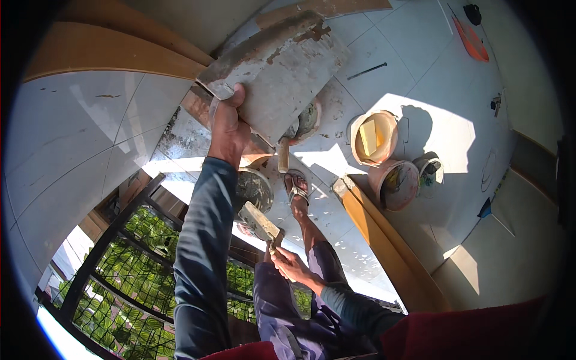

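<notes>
My left hand (228, 125) grips a wide, flat grey slab (282, 78) by its near left corner, with the thumb on the upper face. Brown, flaking patches run along the slab's thick far edge. Lower down, my right hand (290, 264) is closed around the handle of a trowel (259, 222), whose pale, smeared blade points up and to the left. That blade is beside a bucket of grey mix (253, 191) on the floor. A second wooden handle (283, 156) sticks out near the slab's lower corner, by another bucket (309, 120) partly hidden under the slab.
To the right stand a tub with a yellow sponge (368, 137), a pinkish bucket (401, 183) and a small pail (431, 174). A dark rod (367, 71) lies on the tiles. Wooden frame (384, 234) and black metal grille (114, 240) flank my legs. An orange dustpan (471, 39) is far right.
</notes>
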`<state>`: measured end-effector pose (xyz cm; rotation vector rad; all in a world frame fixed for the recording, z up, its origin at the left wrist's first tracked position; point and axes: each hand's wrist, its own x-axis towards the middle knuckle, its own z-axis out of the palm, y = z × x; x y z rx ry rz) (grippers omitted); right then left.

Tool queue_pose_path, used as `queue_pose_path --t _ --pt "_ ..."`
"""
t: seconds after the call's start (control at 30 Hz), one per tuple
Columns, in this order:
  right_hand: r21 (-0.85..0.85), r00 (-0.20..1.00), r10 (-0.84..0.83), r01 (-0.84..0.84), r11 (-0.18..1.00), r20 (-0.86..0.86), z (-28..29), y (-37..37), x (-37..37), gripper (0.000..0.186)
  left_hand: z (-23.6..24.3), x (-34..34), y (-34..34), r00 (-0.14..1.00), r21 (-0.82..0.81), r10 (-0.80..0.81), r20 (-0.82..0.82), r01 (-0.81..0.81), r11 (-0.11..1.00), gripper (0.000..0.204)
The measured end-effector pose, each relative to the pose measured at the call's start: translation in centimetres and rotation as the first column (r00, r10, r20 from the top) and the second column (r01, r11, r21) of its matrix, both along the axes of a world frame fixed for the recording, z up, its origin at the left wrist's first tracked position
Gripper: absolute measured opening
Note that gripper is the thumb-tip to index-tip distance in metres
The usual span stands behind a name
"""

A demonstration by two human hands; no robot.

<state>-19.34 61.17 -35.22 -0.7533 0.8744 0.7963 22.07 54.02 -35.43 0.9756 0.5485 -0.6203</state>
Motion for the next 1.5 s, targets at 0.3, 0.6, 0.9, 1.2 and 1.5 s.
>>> queue_pose_path --t 0.3,0.6,0.9,1.2,1.5 --pt "-0.252 0.97 0.11 -0.053 0.966 0.219 0.9 -2.8 4.0 0.052 -14.2 8.6 -11.0 1.0 -0.089 0.006 0.008 -0.005 0.996 0.032" --pt "-0.306 0.955 0.276 -0.233 0.923 0.105 0.3 -5.8 5.7 0.056 -20.3 12.9 -7.0 0.897 -0.129 -0.324 0.301 0.375 0.918 0.069" --pt "-0.256 0.953 0.294 -0.266 0.929 0.077 -0.5 -3.2 4.0 0.055 -18.3 1.9 20.2 0.82 0.803 -0.572 0.013 0.332 0.494 0.062" --pt "-0.211 0.993 0.093 -0.105 0.972 -0.066 0.2 -3.7 5.3 0.042 -32.6 -7.6 22.8 0.628 0.72 -0.642 -0.44 0.674 0.165 0.053" --pt "-0.254 0.993 0.097 -0.112 0.961 -0.071 0.9 -4.8 7.0 0.048 -37.4 -9.2 19.3 0.853 0.518 -0.477 -0.213 0.513 0.685 0.024"
